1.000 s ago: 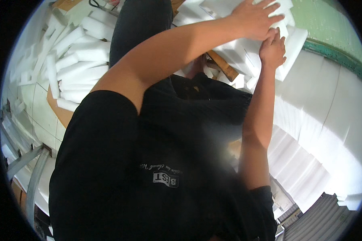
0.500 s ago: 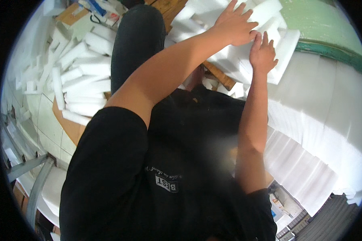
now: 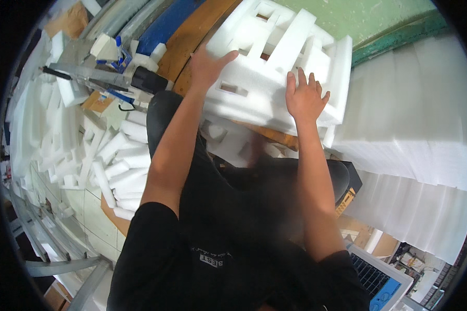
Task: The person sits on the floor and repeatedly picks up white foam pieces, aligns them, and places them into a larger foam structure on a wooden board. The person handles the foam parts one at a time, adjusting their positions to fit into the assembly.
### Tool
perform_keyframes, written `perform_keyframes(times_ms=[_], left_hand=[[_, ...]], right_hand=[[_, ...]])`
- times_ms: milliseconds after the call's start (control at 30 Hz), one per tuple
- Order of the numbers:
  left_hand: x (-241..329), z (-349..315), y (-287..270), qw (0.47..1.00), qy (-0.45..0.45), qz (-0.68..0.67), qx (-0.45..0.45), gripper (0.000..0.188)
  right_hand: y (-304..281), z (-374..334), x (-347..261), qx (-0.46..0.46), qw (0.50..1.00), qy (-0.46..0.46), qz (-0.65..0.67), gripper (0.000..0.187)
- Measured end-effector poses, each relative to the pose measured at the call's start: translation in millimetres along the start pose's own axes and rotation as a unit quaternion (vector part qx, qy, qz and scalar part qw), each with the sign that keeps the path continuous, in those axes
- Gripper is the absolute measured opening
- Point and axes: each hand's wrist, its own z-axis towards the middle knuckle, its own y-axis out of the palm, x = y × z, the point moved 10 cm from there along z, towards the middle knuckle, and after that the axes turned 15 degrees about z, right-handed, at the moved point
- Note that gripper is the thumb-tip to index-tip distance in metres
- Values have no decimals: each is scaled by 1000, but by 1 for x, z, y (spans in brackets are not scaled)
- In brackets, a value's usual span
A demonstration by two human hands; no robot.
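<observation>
White foam with rectangular cut-outs (image 3: 249, 67) lies in front of me on a wooden bench (image 3: 189, 39). My left hand (image 3: 208, 68) grips its left edge, the thumb on top and the fingers partly hidden down the side. On the near right part of the foam rests my right hand (image 3: 305, 98), open, with the fingers spread. A loose-looking foam strip (image 3: 291, 40) slants across the cut-outs. Whether the foam is one piece or several layers, I cannot tell.
Foam offcuts (image 3: 127, 168) pile up on the left. Tall stacks of foam sheets (image 3: 399, 114) stand to my right beside a green wall (image 3: 358, 20). A black-handled tool (image 3: 148, 79) lies beyond my left knee, and metal rails (image 3: 62, 267) run at the lower left.
My left hand has moved left from the top of the foam to its left edge. The right hand has shifted left and nearer. My view has turned, showing more of the left side.
</observation>
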Motion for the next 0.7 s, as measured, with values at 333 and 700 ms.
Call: perform_keyframes(times_ms=[333, 700], left_hand=[[-13, -14, 6, 997, 14, -75, 13, 79], [-23, 1, 21, 983, 0, -176, -46, 66]], right_hand=[[8, -6, -3, -20, 1000, 7, -9, 62], [-57, -12, -2, 130, 981, -80, 122, 78]])
